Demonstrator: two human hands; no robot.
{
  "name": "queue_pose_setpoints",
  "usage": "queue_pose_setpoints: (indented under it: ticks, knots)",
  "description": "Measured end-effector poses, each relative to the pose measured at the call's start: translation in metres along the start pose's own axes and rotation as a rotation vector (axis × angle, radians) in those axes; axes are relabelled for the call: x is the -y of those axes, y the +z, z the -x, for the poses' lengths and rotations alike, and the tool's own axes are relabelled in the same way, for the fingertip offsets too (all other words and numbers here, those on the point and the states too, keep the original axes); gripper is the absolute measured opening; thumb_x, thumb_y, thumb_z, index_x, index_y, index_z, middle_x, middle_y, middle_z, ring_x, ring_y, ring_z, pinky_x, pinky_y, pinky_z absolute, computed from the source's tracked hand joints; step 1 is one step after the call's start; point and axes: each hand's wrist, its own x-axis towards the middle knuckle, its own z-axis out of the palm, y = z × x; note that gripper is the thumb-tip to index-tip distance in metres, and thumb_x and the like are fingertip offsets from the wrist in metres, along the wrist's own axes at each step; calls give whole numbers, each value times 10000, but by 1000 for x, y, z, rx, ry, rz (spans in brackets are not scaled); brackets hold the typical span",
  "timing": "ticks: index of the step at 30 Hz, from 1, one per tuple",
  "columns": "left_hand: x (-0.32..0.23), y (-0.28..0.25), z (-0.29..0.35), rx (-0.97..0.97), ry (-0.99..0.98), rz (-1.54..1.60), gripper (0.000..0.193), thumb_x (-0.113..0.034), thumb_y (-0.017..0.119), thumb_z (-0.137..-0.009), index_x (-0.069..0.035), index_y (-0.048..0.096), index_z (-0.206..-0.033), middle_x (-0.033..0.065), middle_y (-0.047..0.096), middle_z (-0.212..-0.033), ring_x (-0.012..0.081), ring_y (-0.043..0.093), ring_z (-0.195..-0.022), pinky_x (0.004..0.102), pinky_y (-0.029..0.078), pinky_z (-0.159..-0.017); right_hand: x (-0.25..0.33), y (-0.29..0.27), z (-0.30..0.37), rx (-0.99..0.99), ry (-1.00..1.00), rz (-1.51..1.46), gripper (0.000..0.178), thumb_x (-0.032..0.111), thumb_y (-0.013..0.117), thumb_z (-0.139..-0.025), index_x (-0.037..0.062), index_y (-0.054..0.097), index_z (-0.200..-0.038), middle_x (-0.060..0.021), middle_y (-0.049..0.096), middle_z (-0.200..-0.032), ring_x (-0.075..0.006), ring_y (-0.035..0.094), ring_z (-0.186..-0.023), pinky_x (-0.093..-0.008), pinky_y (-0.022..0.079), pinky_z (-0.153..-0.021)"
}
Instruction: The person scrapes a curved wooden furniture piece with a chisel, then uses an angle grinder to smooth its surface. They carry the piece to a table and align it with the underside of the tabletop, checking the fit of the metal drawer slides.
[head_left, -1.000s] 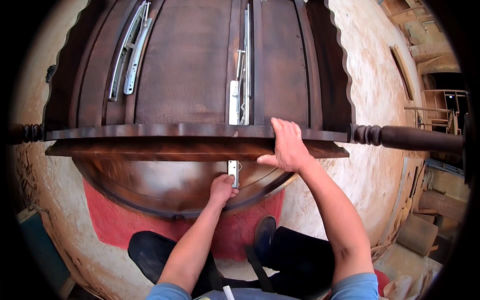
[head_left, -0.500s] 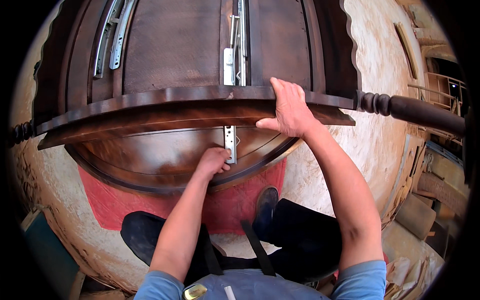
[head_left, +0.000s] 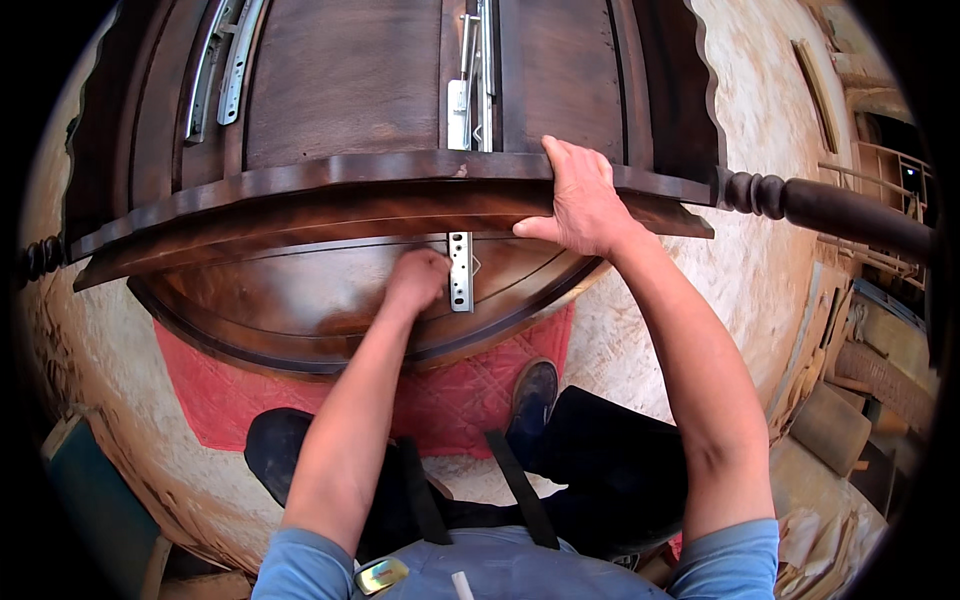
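A large dark brown, glossy wooden piece of furniture (head_left: 345, 100) lies before me, with a wavy-edged wooden rail (head_left: 330, 175) across its near side. My right hand (head_left: 583, 205) grips this rail right of the middle, fingers over the top and thumb along the near face. Below the rail, a silver metal drawer slide (head_left: 460, 285) with holes sticks out toward me over a curved wooden panel (head_left: 270, 300). My left hand (head_left: 418, 280) is beside the slide's left edge, its fingers curled and closed. What they hold, if anything, is hidden.
Another pair of metal slides (head_left: 225, 80) lies at the upper left. A turned wooden leg (head_left: 850, 215) juts out to the right. Red quilted cloth (head_left: 460, 395) lies under the curved panel. Wooden boards and scraps (head_left: 830, 430) stand at the far right. My shoes are near the cloth.
My left hand has moved up and slightly left, from the slide's near end to beside its left edge. My right hand keeps its hold on the rail.
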Motion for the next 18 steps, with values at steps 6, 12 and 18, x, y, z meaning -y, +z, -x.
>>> queue_pose_setpoints:
  ticks: [6, 12, 18]
  knots:
    - [28, 44, 47, -55, -91, 298, 256, -220, 586, -924, 2, 709, -953, 85, 702, -767, 156, 671, -601, 305, 516, -590, -1, 1, 2, -6, -4, 6, 1129, 542, 811, -691, -21, 229, -1478, -246, 397, -1426, -388, 355, -1341, -520, 188, -1167]
    - [29, 47, 45, -53, -66, 284, 262, -261, 613, -918, -16, 703, -944, 79, 702, -761, 153, 661, -608, 311, 521, -621, -3, 5, 0, -38, -18, 40, 1127, 551, 801, -693, 1, 211, -1481, -249, 410, -1386, -391, 362, -1332, -510, 189, -1163]
    - [-7, 46, 52, -299, 50, -30, 477, -391, 675, -874, -24, 592, -1168, 159, 702, -920, 309, 698, -829, 414, 537, -734, -5, 6, 1, -13, -2, 37, 1134, 579, 783, -694, 2, 208, -1484, -255, 401, -1399, -391, 354, -1342, -501, 183, -1165]
